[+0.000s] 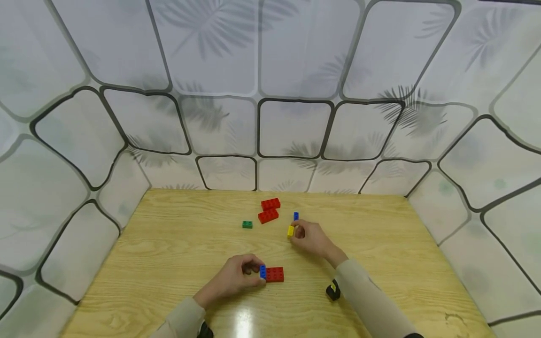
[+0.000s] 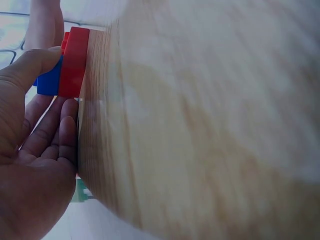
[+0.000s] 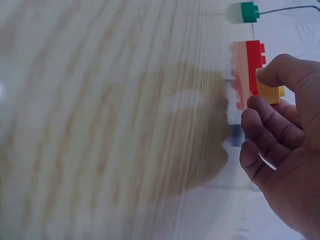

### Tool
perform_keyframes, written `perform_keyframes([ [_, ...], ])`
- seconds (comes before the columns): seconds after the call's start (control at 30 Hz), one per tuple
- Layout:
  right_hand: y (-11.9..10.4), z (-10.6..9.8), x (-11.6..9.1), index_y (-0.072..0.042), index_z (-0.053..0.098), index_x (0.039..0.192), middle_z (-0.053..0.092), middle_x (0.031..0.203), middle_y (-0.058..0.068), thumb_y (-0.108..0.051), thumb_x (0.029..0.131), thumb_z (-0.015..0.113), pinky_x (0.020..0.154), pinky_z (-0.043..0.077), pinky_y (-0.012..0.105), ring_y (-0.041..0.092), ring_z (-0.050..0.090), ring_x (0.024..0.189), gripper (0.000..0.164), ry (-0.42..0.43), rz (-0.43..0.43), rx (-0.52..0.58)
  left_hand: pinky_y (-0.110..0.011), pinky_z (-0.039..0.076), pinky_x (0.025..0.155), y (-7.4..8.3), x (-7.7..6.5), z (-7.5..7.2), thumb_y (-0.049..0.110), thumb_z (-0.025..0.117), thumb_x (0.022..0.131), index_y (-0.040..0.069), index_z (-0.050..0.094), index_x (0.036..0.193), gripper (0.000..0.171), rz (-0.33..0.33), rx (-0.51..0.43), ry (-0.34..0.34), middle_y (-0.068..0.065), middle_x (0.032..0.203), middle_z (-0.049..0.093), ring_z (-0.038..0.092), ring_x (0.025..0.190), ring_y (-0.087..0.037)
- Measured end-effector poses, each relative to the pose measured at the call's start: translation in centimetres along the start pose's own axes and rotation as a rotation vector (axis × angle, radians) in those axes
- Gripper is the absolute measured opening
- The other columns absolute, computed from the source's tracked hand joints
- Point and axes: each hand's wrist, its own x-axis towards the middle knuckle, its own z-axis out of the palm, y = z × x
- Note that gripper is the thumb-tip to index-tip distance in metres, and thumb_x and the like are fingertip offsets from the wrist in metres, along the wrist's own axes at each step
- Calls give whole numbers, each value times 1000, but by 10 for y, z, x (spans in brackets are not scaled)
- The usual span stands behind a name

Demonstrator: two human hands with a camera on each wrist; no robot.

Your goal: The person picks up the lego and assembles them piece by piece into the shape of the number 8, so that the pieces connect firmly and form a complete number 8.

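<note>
On the near part of the table, my left hand (image 1: 234, 277) holds a small blue toy brick (image 1: 263, 272) between thumb and fingers. That blue brick sits on the left end of a red brick (image 1: 275, 274) whose studs face up. In the left wrist view the thumb lies along the joined blue brick (image 2: 49, 81) and red brick (image 2: 75, 62). Farther out, my right hand (image 1: 312, 238) pinches a small yellow brick (image 1: 290, 231) between thumb and fingertips. Seen from the right wrist, the yellow brick (image 3: 269, 90) has its studs turned toward the palm.
Two red bricks (image 1: 268, 216) lie close together at the back, with a green brick (image 1: 247, 225) to their left. Another small blue brick (image 1: 296, 216) is just beyond the right hand. A black object (image 1: 333, 291) appears beside the right sleeve. Patterned cloth walls (image 1: 230, 171) surround the table (image 1: 181, 244).
</note>
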Motion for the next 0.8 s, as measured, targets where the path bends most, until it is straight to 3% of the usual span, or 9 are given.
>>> perform_keyframes([
  [0.8, -26, 14, -48, -6, 67, 128, 66, 90, -8, -10, 91, 75, 71, 53, 21, 3, 58, 78, 38, -121, -109, 67, -23, 51, 82, 1, -2, 2, 29, 86, 90, 14, 74, 120, 36, 9, -17, 6, 0, 109, 73, 64, 99, -15],
])
